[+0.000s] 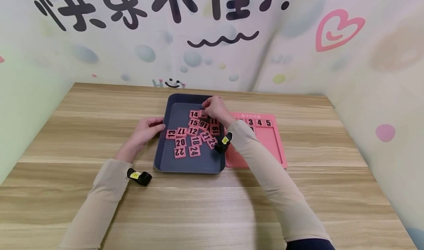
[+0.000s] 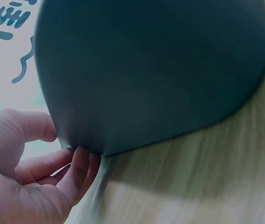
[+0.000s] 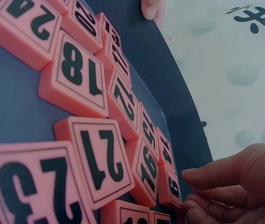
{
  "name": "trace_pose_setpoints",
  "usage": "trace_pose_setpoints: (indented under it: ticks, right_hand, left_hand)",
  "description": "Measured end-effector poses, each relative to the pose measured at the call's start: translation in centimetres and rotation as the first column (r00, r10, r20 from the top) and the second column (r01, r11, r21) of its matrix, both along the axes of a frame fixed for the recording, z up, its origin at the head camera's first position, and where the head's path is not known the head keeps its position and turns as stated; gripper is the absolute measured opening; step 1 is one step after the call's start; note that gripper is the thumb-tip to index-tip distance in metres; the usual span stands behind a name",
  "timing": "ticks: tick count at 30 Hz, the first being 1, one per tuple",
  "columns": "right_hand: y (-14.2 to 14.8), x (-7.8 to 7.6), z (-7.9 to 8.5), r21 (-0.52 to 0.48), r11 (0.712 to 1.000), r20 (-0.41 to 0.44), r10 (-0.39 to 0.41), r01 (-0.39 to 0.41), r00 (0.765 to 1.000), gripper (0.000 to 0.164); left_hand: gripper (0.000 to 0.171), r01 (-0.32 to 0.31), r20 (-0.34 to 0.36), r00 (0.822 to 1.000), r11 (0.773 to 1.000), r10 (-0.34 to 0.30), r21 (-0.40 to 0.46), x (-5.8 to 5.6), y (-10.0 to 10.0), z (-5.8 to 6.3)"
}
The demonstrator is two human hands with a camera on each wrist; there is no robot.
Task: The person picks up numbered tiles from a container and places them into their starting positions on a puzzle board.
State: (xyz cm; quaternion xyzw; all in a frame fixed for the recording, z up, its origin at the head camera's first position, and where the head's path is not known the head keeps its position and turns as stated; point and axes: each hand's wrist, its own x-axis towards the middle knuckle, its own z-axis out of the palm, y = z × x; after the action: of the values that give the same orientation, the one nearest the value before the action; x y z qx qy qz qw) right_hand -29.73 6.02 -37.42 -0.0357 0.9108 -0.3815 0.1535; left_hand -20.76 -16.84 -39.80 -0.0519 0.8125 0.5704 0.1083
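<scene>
Grips the smooth, round-cornered dark tray (image 1: 185, 165) by its rim with the left hand (image 1: 144, 133); curls the right hand (image 1: 216, 108) at a thick, square pink tile (image 3: 171, 187) numbered 9, inside the tray; cannot tell whether pinching.

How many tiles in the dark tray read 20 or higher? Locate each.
5 (head view): tile 20 at left, tile 22 below it, tile 24 right of 22, tile 21 upper right of 24, tile 23 lower right of 21. The right hand may hide others.
</scene>
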Motion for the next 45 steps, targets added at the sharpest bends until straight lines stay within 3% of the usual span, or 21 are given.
trace_pose_setpoints:
  ticks: [11, 19, 30, 41, 45]
  right_hand:
    - [-0.3, 0.0, -0.4, 0.178, 0.976, -0.057, 0.140, -0.127, 0.989, 0.030]
    - [-0.5, 0.0, -0.4, 0.281, 0.947, -0.077, 0.185, -0.157, 0.980, 0.022]
    - [0.9, 0.8, 1.2, 0.159, 0.966, -0.184, 0.232, -0.204, 0.955, 0.026]
    - [5.9, 2.8, 2.8, 0.036, 0.957, -0.298, 0.285, -0.287, 0.911, 0.029]
    - [8.2, 3.7, 2.8, 0.007, 0.958, -0.321, 0.272, -0.285, 0.907, 0.032]
  left_hand:
    - [0.043, 0.008, -0.011, 1.000, 1.000, -0.008, -0.004, 0.0, -0.1, -0.2]
    - [0.044, 0.007, -0.017, 1.000, 1.000, -0.007, -0.009, -0.1, -0.1, -0.4]
    - [0.043, -0.006, -0.009, 1.000, 1.000, 0.006, 0.003, -0.1, -0.2, -0.4]
    - [0.044, 0.002, -0.007, 1.000, 1.000, -0.001, 0.008, 0.0, 0.0, -0.2]
    - [0.044, -0.004, 0.001, 1.000, 1.000, 0.004, 0.014, 0.1, 0.1, 0.0]
